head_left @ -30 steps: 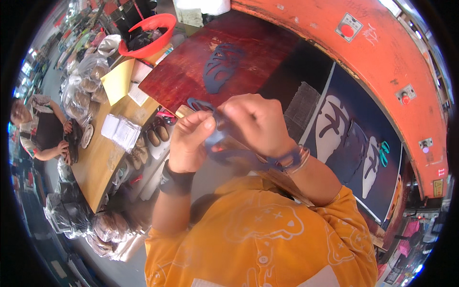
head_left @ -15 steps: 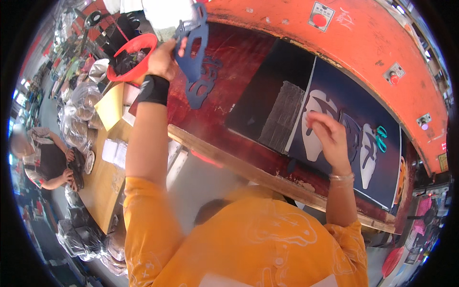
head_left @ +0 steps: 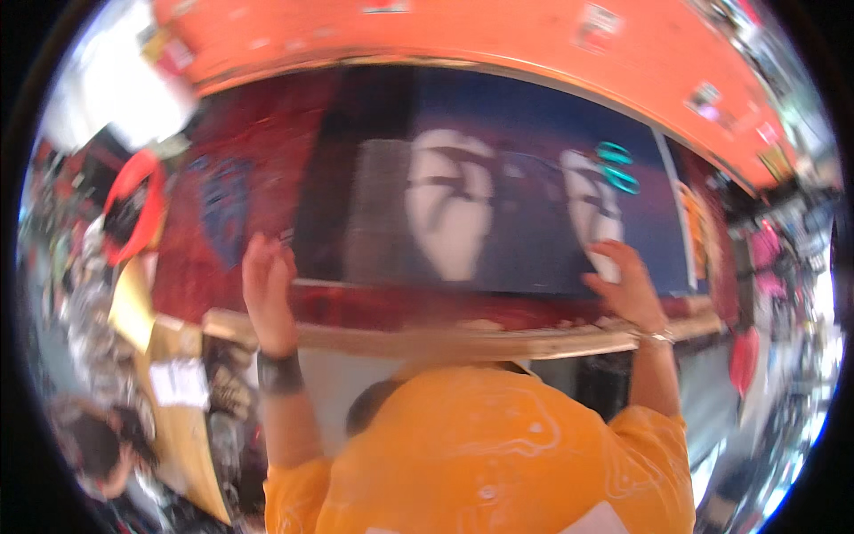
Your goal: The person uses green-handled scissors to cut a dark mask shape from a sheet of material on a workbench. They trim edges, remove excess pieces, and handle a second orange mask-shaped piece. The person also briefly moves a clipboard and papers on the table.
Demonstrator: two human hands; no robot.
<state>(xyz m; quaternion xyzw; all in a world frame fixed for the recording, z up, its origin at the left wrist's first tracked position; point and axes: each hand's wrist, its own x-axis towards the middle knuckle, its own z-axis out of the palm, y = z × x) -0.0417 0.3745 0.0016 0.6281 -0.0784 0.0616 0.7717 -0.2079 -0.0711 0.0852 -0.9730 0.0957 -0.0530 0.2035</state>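
Observation:
My left hand (head_left: 269,283) hovers over the red work surface (head_left: 185,280) near its front edge, with its fingers stretched out and nothing in them. Just beyond it lie dark blue cut-out pieces (head_left: 224,206). My right hand (head_left: 632,289) is at the lower end of a narrow white cut-out shape (head_left: 591,198), thumb and fingers apart; whether it touches the shape I cannot tell. A wider white cut-out shape (head_left: 452,209) rests on the dark blue sheet (head_left: 529,254) between my hands. Teal scissor-like handles (head_left: 618,167) lie beside the narrow shape. Motion blurs the picture.
An orange machine beam (head_left: 498,40) spans the far side. A black panel (head_left: 331,178) and a grey rough strip (head_left: 378,209) lie left of the sheet. At left are a red basket (head_left: 135,200) and a wooden table (head_left: 191,445); a person sits beyond it.
My left hand has let go of the dark blue cut-out piece and come back toward the front edge. My right hand has moved to the narrow white shape. The view has turned right.

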